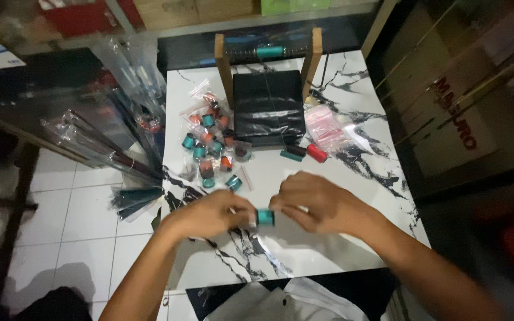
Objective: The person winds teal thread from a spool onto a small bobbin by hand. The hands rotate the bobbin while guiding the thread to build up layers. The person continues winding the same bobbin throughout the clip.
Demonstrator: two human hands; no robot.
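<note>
A small teal spool is pinched between both hands above the marbled white table. My left hand grips its left end and my right hand grips its right end. A little beyond the hands lies a heap of teal, orange and dark red spools, some in small clear bags. One red spool and a teal one rest by the front of a black box.
A black box stands in a wooden frame at the table's far end. Pink-filled clear bags lie right of it. Long clear plastic sleeves hang off the left side above the tiled floor. A dark cabinet borders the right.
</note>
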